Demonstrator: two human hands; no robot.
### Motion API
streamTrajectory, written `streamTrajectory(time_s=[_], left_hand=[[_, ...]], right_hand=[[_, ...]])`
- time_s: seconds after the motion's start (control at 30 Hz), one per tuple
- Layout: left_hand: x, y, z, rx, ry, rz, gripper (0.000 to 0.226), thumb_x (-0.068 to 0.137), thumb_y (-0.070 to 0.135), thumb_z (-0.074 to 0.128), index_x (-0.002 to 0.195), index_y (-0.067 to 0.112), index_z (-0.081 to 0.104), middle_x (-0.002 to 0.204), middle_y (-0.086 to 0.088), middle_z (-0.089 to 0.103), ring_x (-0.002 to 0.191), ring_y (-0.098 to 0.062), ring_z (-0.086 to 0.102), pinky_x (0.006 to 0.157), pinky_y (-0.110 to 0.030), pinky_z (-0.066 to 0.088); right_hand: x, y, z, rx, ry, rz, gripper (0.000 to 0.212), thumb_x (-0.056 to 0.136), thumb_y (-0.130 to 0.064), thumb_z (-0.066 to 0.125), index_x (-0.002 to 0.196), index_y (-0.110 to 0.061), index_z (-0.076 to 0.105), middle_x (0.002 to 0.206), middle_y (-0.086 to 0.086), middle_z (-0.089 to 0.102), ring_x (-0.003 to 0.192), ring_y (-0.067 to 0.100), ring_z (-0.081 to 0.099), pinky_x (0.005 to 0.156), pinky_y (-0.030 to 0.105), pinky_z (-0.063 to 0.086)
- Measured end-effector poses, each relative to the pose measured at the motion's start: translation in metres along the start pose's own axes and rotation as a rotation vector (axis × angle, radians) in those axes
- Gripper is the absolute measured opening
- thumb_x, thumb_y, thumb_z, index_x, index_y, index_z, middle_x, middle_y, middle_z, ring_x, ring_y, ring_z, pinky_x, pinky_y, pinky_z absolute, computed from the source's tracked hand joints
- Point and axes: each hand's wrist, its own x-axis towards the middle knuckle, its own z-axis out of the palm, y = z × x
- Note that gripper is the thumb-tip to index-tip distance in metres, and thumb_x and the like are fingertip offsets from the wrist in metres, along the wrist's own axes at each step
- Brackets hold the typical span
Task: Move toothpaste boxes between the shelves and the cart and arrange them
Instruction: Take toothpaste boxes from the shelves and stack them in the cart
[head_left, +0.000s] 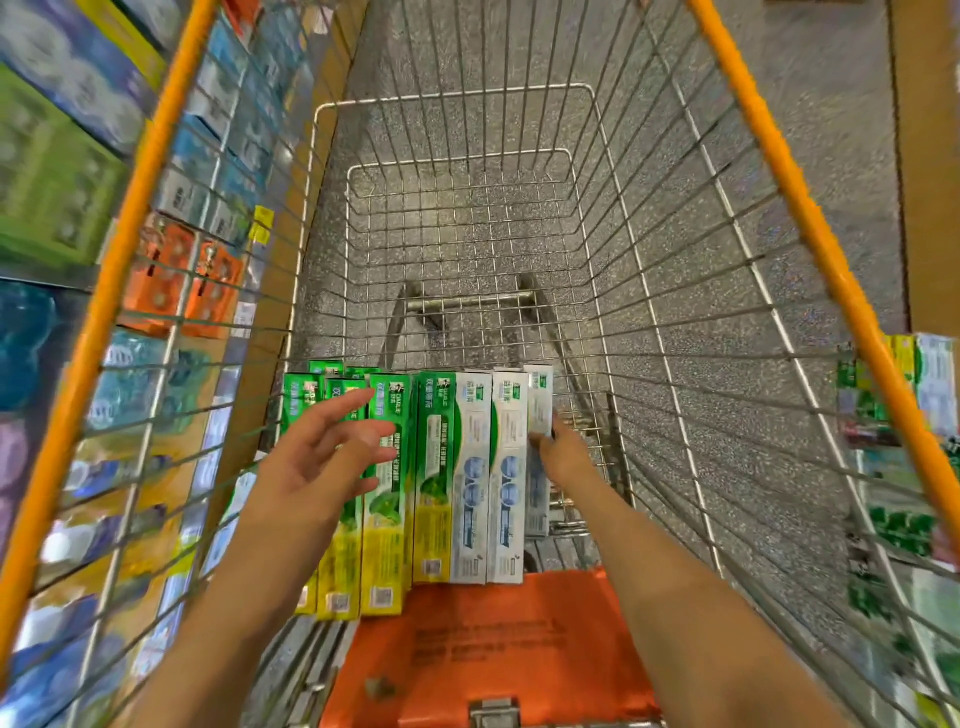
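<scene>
A row of long cardboard toothpaste boxes lies side by side on the wire floor at the near end of a shopping cart, their long sides running away from the person: green-and-yellow toothpaste boxes (387, 499) on the left, some stacked over others, and white-and-blue toothpaste boxes (491, 483) on the right, the two colour groups touching. At the right end of the row a narrower white toothpaste box (539, 400) stands on its edge against its neighbour, and the right hand (563, 449) grips it from the right side, fingers curled round its edge. The left hand (324, 457) hovers above the green boxes with its fingers spread and relaxed, holding nothing; whether it touches the cardboard cannot be told. The silver wire shopping cart (670, 322) has orange plastic top rails (810, 228) along both sides, and an orange plastic seat flap (493, 644) with faint printed text lies just in front of the boxes' near ends. Through the mesh shows a speckled grey floor (821, 78). To the left, blurred store shelves (62, 171) carry packaged goods in green, blue and orange. To the right, another shelf (904, 395) holds green and white packs, too blurred to read.
</scene>
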Motion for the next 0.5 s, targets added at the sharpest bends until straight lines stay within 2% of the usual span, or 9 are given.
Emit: streamTrajectory(time_s=[0.07,0.13,0.23,0.33,0.4,0.5], left_hand=[[-0.001,0.002,0.001,-0.015,0.000,0.010,0.028,0.088,0.019,0.058,0.116,0.018,0.060,0.098,-0.003,0.070,0.083,-0.009,0.068,0.071,-0.021,0.054],[-0.002,0.006,0.004,-0.012,-0.020,0.029,0.028,0.084,0.021,0.068,0.111,0.023,0.061,0.097,-0.004,0.070,0.084,-0.010,0.068,0.071,-0.023,0.054],[-0.003,0.009,0.008,0.015,-0.039,0.050,0.032,0.071,0.027,0.064,0.103,0.030,0.061,0.091,0.002,0.071,0.081,-0.006,0.067,0.070,-0.019,0.053],[-0.006,0.014,0.010,0.082,-0.085,0.073,0.031,0.073,0.033,0.070,0.102,0.039,0.061,0.095,0.007,0.070,0.089,-0.009,0.066,0.078,-0.029,0.051],[-0.016,0.023,0.012,0.105,-0.109,0.113,0.033,0.070,0.040,0.066,0.103,0.041,0.060,0.096,0.009,0.069,0.088,-0.010,0.065,0.075,-0.028,0.049],[-0.033,0.052,0.014,0.143,-0.141,0.176,0.039,0.063,0.048,0.064,0.101,0.040,0.060,0.092,0.009,0.069,0.085,-0.013,0.064,0.072,-0.027,0.046]], right_hand=[[0.006,0.003,-0.001,-0.090,0.049,0.016,0.031,0.100,-0.011,0.041,0.129,-0.007,0.052,0.117,0.015,0.063,0.089,0.025,0.059,0.074,0.030,0.047],[0.008,0.004,-0.001,-0.103,0.077,0.012,0.029,0.099,-0.011,0.043,0.125,-0.007,0.055,0.114,0.016,0.064,0.087,0.026,0.060,0.069,0.029,0.050],[-0.002,0.001,-0.004,-0.139,0.072,0.005,0.035,0.099,-0.012,0.045,0.133,-0.011,0.049,0.117,0.014,0.063,0.082,0.018,0.055,0.064,0.025,0.047],[-0.031,-0.014,-0.018,-0.147,0.095,-0.049,0.043,0.097,-0.011,0.048,0.140,-0.010,0.039,0.123,0.015,0.059,0.079,0.016,0.059,0.050,0.013,0.042],[-0.061,-0.031,-0.039,-0.188,0.091,-0.133,0.046,0.097,-0.011,0.051,0.141,-0.007,0.039,0.129,0.016,0.056,0.088,0.019,0.062,0.064,0.017,0.046],[-0.113,-0.062,-0.087,-0.267,0.068,-0.229,0.041,0.093,-0.017,0.058,0.133,-0.008,0.052,0.128,0.013,0.059,0.105,0.023,0.061,0.077,0.022,0.043]])
